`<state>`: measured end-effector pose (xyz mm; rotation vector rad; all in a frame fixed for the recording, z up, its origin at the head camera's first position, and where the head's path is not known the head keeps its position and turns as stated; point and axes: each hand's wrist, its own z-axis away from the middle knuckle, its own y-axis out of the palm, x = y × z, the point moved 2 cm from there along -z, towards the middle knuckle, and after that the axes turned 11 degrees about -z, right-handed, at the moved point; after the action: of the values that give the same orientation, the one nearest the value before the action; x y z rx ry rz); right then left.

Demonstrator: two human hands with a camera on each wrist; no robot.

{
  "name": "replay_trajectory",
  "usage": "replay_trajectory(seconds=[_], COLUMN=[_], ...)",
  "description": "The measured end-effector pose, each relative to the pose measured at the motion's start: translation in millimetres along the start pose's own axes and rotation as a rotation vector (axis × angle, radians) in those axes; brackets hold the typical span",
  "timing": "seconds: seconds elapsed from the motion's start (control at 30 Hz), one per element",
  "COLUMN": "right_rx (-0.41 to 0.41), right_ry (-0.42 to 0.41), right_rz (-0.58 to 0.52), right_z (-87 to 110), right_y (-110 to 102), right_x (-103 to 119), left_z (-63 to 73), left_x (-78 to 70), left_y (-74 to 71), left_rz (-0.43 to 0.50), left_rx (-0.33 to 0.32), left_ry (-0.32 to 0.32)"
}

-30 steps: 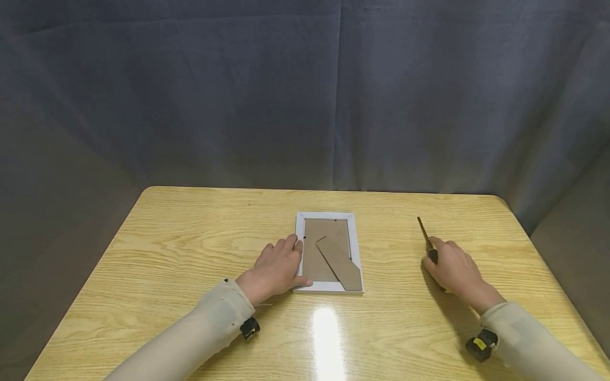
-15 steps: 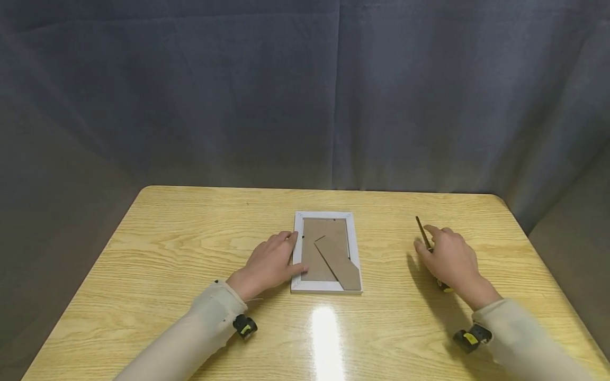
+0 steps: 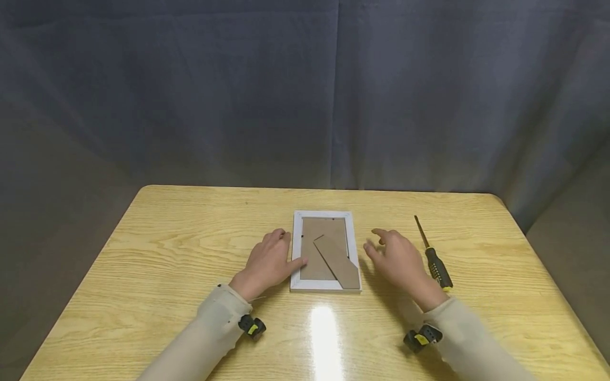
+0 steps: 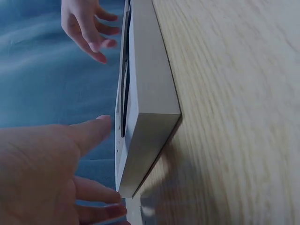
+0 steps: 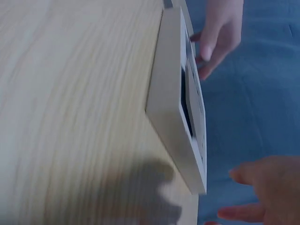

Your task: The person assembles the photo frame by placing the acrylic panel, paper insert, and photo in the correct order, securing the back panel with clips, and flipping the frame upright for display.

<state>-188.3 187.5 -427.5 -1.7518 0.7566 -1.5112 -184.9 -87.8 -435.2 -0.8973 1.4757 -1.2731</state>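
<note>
A white picture frame lies back side up on the table, its brown backing board and angled stand flap showing. At its left edge is my left hand, thumb stretched over the lower left border and fingers beside the rim. In the left wrist view the left thumb looks apart from the frame. My right hand hovers off the frame's right side, fingers loosely bent, holding nothing. A screwdriver with a black and yellow handle lies to the right of that hand, blade pointing away.
The wood-grain table has rounded far corners. Behind it hangs a dark grey-blue curtain. Each wrist wears a small black camera, such as the left camera. A bright reflection lies on the tabletop below the frame.
My right hand has let go of the screwdriver, leaving it on the table, and has moved left toward the frame. The left hand has eased its fingers slightly back from the frame's edge.
</note>
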Motion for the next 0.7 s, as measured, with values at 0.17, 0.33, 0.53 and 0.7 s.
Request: replay_trajectory(seconds=[0.17, 0.33, 0.53, 0.7], right_rx=[0.078, 0.113, 0.110, 0.110], right_ry=[0.009, 0.027, 0.060, 0.072], right_rz=[-0.021, -0.030, -0.054, -0.107], right_z=[-4.7, -8.6, -9.5, -10.7], right_y=[19, 30, 33, 37], right_x=[13, 18, 21, 23], left_z=[1.5, 3.0, 3.7, 4.4], left_x=[1.6, 1.9, -3.0, -7.7], left_y=[5.1, 10.0, 12.9, 15.4], left_rz=[-0.022, -0.021, -0.008, 0.021], left_rx=[0.030, 0.043, 0.014, -0.006], left_ry=[-0.011, -0.030, -0.033, -0.021])
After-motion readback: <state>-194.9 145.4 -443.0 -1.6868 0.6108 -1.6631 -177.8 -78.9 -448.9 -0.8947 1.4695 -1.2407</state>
